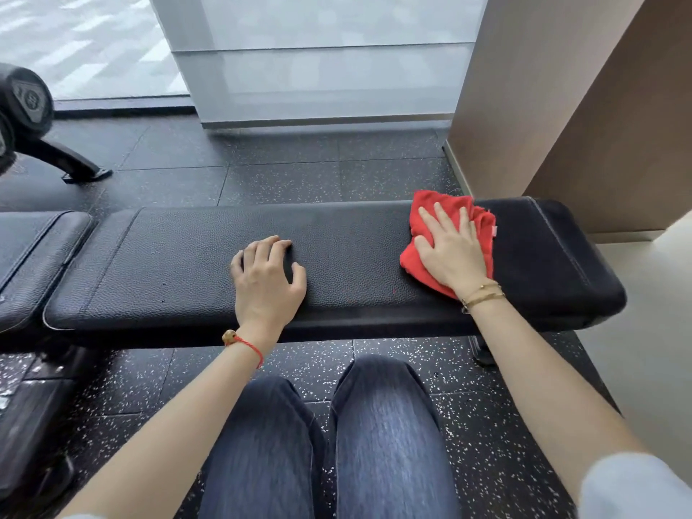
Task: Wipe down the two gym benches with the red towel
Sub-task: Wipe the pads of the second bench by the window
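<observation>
Knees in dark jeans [325, 436] fill the bottom centre of the frame, and just above them the black bench [209, 264] runs left to right across the middle. Right hand [451, 249] is flat on the red towel [447, 207], fingers spread and straight, pressing it onto the pad at centre right, close to the bench's right end. Left hand [267, 273] sits mid-bench with its fingers curled and the tips touching the leather, holding nothing, looks like a brace. Now the key relation: the bench's long axis stretches away to the left of the towel, so most of the pad lies that way, between the two hands and beyond. I'd judge the right hand sweeps along that line. A second bench [33, 252] butts up at centre left, nearer the left hand, apparently yet to be wiped.
</observation>
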Demonstrator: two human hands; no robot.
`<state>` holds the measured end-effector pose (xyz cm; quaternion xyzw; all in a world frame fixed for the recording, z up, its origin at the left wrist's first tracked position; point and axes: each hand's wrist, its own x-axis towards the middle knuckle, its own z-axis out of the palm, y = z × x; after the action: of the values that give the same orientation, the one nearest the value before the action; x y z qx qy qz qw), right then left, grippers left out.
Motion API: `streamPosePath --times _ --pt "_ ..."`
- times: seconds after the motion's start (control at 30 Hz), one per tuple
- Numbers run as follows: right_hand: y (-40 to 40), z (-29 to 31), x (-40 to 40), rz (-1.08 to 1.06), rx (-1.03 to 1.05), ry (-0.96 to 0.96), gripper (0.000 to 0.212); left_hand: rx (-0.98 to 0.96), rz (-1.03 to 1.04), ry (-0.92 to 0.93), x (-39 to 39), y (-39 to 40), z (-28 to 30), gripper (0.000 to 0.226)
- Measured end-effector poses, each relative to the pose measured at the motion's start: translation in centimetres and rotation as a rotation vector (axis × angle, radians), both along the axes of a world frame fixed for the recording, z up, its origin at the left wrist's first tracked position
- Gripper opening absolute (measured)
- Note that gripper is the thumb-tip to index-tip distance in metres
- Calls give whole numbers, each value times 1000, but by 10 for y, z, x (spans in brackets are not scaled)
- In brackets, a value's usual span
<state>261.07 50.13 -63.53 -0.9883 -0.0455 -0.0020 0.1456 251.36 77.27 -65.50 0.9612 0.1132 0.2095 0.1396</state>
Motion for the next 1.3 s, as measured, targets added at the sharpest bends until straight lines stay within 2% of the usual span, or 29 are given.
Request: streamPosePath --times 0.17,0.3,0.43,0.6,0.7,0.87,1.0,1.13,1.3 --pt "13 1 -34 155 21 -23 58 15 -15 30 -2 0 1 39" --pt "-13 -5 -72 208 35 -84 58 -55 -21 44 0 -6 6 39" --pt "-53 -6 -74 125 19 -110 57 -13 -142 17 4 -40 11 43" --pt "-72 1 -26 -123 16 -55 56 -47 -251 94 18 -91 9 44" --pt "-63 2 -18 -145 -20 -29 57 -32 -237 149 22 -109 4 44" --pt "-73 -7 -61 -14 -17 -87 57 27 -210 118 25 -109 -1 43" --pt "-107 -11 -61 -160 13 -114 56 36 -210 105 24 -108 -4 44" --pt "-130 -2 -13 -353 -1 -35 56 47 -193 98 24 -110 -4 45" --pt "-122 7 14 -312 -7 33 59 46 -173 88 24 -113 -4 45"
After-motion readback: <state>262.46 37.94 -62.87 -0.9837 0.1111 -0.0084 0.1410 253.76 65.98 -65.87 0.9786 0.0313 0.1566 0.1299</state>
